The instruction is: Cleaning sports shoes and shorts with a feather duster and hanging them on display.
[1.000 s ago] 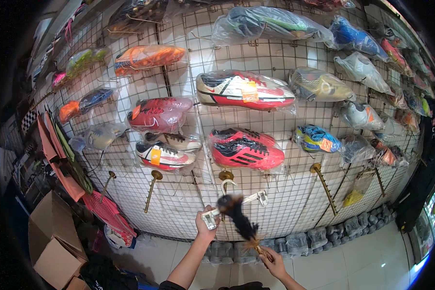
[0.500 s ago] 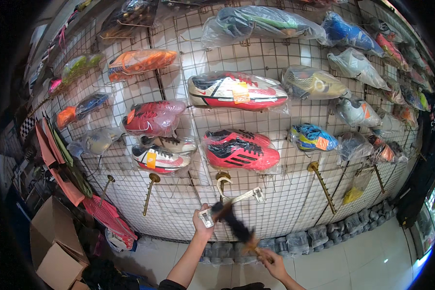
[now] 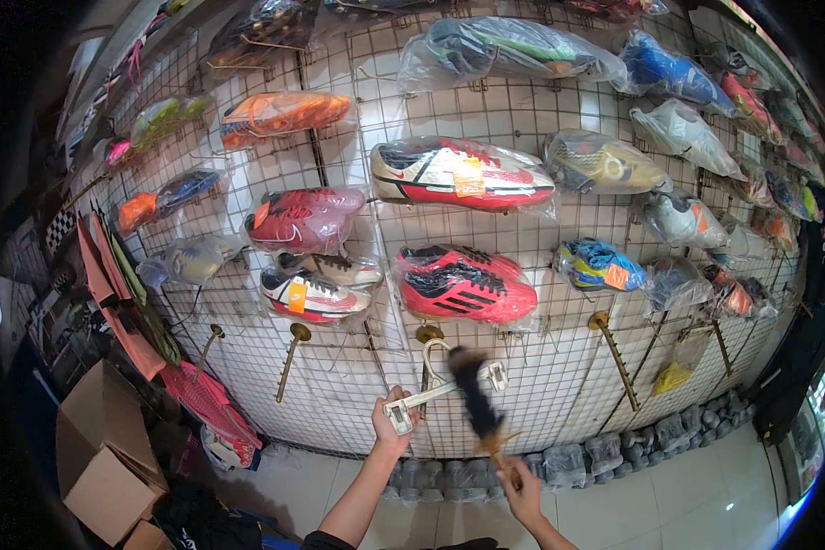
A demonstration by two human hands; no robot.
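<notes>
My left hand [image 3: 391, 431] is closed round one end of a white clip hanger [image 3: 438, 392], next to its clip. The hanger slants up to the right, its hook just below a brass wall peg [image 3: 428, 333]; I cannot tell whether the hook touches the peg. In my right hand [image 3: 521, 490] is the pale handle of a dark duster [image 3: 477, 394], partly blurred. The duster's dark head points upward and passes in front of the hanger's right part, near its far clip. Above the hanger hangs a pair of red football shoes [image 3: 467, 286] in clear plastic.
A wire grid wall [image 3: 522, 367] carries several bagged shoes and more brass pegs [image 3: 614, 362]. Wrapped grey dumbbells [image 3: 605, 451] line the wall's foot. At the left stand an open cardboard box [image 3: 101, 440] and hanging salmon-coloured cloth [image 3: 119, 312].
The duster has swung from a slant across the hanger's left end to a steeper pose farther right. My left hand still grips the hanger, whose near end has shifted slightly right.
</notes>
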